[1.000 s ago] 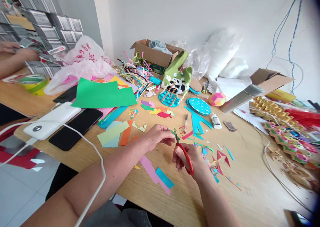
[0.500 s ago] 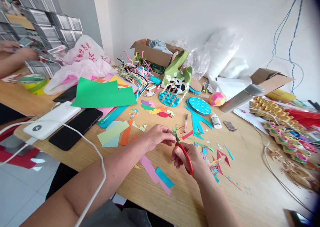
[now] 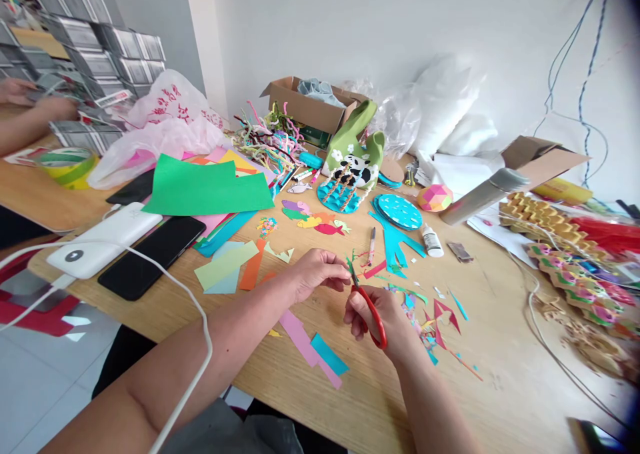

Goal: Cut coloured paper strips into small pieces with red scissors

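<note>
Green paper sliver [image 3: 351, 263] pinched in the grip of the left hand [image 3: 315, 274] just left of the red scissors [image 3: 371, 309], right hand [image 3: 387, 322] clenched through their handles, blades at the sliver; judged partway cut, coloured offcuts [image 3: 434, 322] already strewn right of the scissors on the table [image 3: 500, 381].

the tiny green paper scrap [image 3: 351, 263] pinched in the left hand [image 3: 316, 274] is too small to tell its shape. the right hand [image 3: 395, 321] covers part of the red-handled scissors [image 3: 371, 305]. another person's forearm [image 3: 23, 121] is cut off at the left edge. the colourful cardboard ornaments [image 3: 575, 281] at the right are blurred.
</note>
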A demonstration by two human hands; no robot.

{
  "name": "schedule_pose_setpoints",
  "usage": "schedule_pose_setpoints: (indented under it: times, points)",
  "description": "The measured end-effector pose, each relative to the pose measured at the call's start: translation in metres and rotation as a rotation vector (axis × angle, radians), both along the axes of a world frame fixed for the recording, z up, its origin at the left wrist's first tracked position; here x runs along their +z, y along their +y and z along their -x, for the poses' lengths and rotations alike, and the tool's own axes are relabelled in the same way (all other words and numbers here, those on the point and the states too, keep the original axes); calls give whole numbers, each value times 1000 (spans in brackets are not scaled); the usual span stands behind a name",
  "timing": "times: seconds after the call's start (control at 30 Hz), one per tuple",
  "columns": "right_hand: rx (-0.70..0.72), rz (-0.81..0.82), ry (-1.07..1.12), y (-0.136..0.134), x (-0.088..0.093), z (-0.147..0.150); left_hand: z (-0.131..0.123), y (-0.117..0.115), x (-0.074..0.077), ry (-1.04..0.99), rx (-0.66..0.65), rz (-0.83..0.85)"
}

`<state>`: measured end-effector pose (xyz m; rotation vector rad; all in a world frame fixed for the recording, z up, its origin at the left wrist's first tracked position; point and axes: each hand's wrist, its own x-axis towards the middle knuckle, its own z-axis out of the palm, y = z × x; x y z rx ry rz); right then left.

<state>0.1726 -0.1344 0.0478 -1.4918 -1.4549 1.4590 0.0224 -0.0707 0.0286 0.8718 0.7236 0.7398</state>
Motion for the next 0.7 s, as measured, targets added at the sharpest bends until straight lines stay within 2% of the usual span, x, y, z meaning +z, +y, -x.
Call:
schedule_pose_setpoints:
  times: [0.7]
  points:
    - [-4,26,-49,0,3,0,1,0,4,31,41,6]
